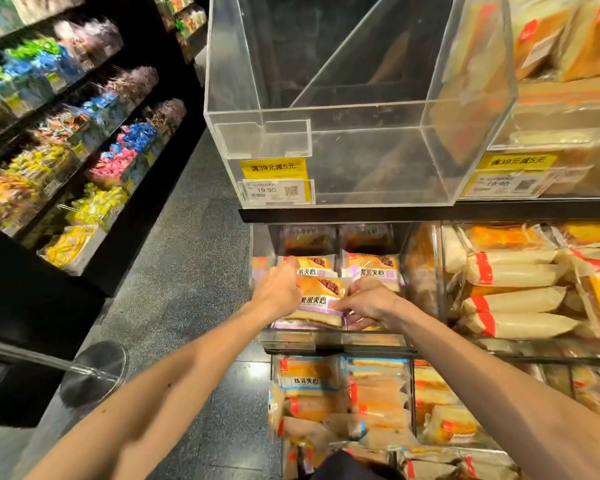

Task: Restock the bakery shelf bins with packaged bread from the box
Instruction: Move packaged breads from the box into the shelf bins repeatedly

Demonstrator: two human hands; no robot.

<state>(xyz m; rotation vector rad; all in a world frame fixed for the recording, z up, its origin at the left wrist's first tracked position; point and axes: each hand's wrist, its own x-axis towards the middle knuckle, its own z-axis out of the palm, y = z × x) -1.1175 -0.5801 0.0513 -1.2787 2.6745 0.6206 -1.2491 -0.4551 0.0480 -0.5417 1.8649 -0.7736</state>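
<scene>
The orange-and-purple plastic bread packet point(321, 296) lies between the hands, long axis pointing into the clear acrylic bin point(361, 341). The right hand point(369, 303) pinches its edge; the left hand point(278, 289) is beside it, but its grip I cannot tell.

A bread packet point(321, 299) lies on other packets in the middle bin point(336, 341), with the left hand point(278, 289) against its left edge and the right hand point(368, 303) pinching its right edge. Directly above the middle bin sits the top bin point(326, 150). The loaf bin point(513, 292) is to its right, and the lower bin point(312, 386) is below it. Candy shelves point(66, 133) stand well apart to its left.

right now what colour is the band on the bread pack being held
Light purple with dark lettering, on the bread pack; head view shows it.
</scene>
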